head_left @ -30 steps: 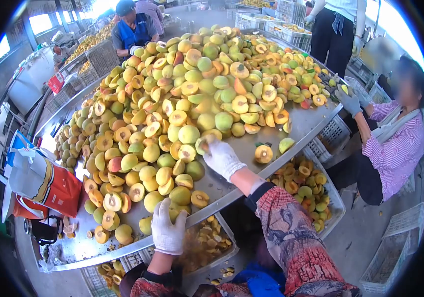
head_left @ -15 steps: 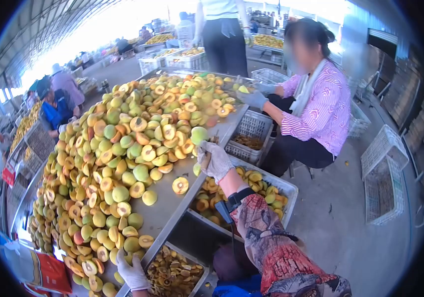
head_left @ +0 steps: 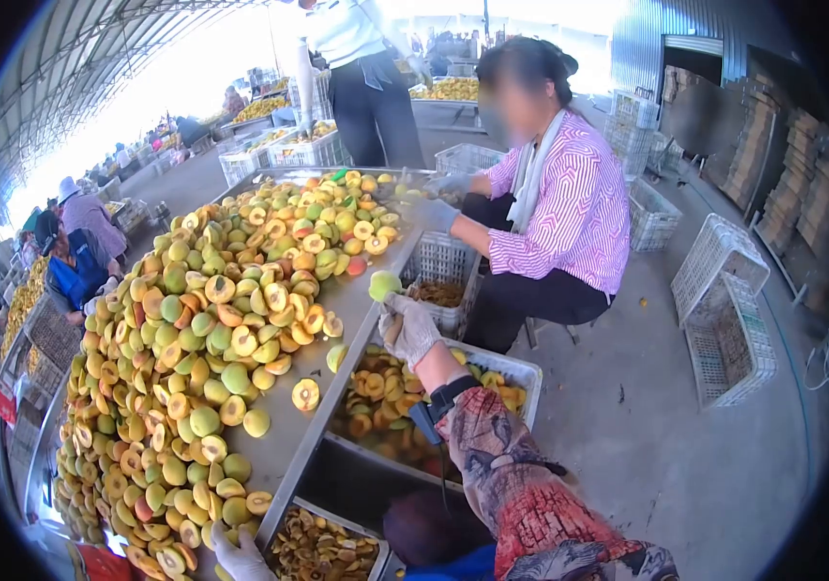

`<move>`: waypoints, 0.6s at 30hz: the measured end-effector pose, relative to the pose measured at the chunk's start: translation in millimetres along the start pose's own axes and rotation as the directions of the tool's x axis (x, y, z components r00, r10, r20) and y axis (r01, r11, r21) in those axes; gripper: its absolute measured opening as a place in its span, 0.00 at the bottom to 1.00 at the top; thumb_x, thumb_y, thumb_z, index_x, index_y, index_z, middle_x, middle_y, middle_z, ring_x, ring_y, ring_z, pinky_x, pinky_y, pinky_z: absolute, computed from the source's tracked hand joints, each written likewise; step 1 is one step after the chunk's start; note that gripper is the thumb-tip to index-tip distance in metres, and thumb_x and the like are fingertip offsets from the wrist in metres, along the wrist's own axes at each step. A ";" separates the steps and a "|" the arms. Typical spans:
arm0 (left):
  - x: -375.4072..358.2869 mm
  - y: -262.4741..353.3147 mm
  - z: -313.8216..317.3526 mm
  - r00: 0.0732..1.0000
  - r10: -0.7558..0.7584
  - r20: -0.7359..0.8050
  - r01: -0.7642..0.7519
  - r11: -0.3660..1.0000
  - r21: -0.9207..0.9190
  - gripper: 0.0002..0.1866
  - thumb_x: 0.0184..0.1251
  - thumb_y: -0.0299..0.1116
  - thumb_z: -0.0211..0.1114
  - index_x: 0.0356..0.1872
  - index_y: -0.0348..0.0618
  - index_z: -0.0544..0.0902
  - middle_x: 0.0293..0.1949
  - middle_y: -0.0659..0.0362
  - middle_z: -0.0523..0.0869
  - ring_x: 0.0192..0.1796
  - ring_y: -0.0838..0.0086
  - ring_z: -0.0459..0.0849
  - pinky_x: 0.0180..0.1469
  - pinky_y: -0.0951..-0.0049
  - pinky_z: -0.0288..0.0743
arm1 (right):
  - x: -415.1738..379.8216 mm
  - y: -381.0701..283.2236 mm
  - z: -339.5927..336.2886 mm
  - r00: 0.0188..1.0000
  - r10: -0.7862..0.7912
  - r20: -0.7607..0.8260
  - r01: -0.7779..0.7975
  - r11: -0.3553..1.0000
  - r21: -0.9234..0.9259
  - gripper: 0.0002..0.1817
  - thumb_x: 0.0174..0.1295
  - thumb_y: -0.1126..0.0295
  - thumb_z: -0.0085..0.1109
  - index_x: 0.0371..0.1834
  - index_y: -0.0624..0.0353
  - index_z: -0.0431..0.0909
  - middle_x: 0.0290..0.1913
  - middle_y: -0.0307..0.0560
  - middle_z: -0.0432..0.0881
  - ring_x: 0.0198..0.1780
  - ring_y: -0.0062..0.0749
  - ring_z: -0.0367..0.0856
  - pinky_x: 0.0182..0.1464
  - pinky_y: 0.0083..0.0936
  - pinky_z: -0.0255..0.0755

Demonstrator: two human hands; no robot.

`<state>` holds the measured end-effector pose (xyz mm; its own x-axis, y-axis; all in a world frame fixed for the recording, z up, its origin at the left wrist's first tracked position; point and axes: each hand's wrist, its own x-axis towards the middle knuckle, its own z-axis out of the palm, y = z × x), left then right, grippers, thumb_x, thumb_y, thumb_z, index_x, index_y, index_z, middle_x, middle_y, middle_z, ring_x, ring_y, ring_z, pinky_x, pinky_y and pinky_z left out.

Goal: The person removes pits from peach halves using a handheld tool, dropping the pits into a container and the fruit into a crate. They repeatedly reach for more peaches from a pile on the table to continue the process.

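Note:
A large heap of whole and halved yellow-green fruit (head_left: 192, 368) covers the metal table (head_left: 284, 441). My right hand (head_left: 409, 329), in a pale glove, grips a green fruit (head_left: 384, 285) at its fingertips, above the table's right edge. Below that hand is a crate of fruit halves (head_left: 376, 387). My left hand (head_left: 240, 557), also gloved, is at the table's near edge, against the fruit there; its fingertips are partly hidden and I cannot tell what it holds. Beside it stands a crate of darker, smaller pieces (head_left: 322, 547).
Across the table corner sits a person in a striped shirt (head_left: 569, 198), gloved hands over the table. A grey crate (head_left: 438, 271) stands by their knees. Another person (head_left: 366, 87) stands behind. Stacked crates (head_left: 724, 310) lie on the right floor. A blue-clad person (head_left: 75, 271) is at left.
The view has turned to the right. My right hand has lifted the green fruit from beside the heap and brought it over the table's edge. My left hand remains near the close edge.

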<state>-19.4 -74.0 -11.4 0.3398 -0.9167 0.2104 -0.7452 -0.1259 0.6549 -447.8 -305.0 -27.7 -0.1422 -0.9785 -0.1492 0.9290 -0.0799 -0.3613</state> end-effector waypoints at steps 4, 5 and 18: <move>0.8 -6.4 3.2 1.000 0.009 0.016 -0.009 1.000 0.010 0.26 0.63 0.39 0.67 0.58 0.33 0.75 0.45 0.42 0.84 0.43 0.56 0.84 0.46 0.63 0.79 | -5.5 -4.4 5.7 0.999 -0.033 -0.023 0.033 0.999 0.007 0.05 0.63 0.77 0.57 0.36 0.51 0.74 0.25 0.37 0.77 0.22 0.23 0.77 0.19 0.17 0.73; 1.5 -9.2 3.3 1.000 0.017 0.017 -0.017 1.000 0.007 0.26 0.63 0.39 0.67 0.58 0.34 0.75 0.44 0.42 0.84 0.43 0.56 0.84 0.45 0.63 0.79 | -7.6 -2.0 8.3 0.997 -0.081 -0.012 0.081 0.997 0.000 0.02 0.65 0.73 0.56 0.37 0.57 0.74 0.24 0.39 0.78 0.19 0.23 0.76 0.20 0.15 0.74; 12.3 -48.2 26.5 0.999 -0.008 -0.053 0.007 1.000 -0.012 0.24 0.61 0.26 0.63 0.58 0.29 0.72 0.53 0.40 0.78 0.55 0.52 0.77 0.60 0.61 0.70 | -13.9 4.6 13.7 0.999 -0.023 -0.022 0.022 0.999 -0.029 0.03 0.66 0.71 0.56 0.36 0.56 0.74 0.23 0.38 0.77 0.17 0.23 0.73 0.18 0.17 0.70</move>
<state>5.4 -89.3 -59.6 0.3753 -0.8944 0.2434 -0.7358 -0.1277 0.6651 -436.9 -294.3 -14.6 -0.1708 -0.9720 -0.1611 0.9153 -0.0960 -0.3912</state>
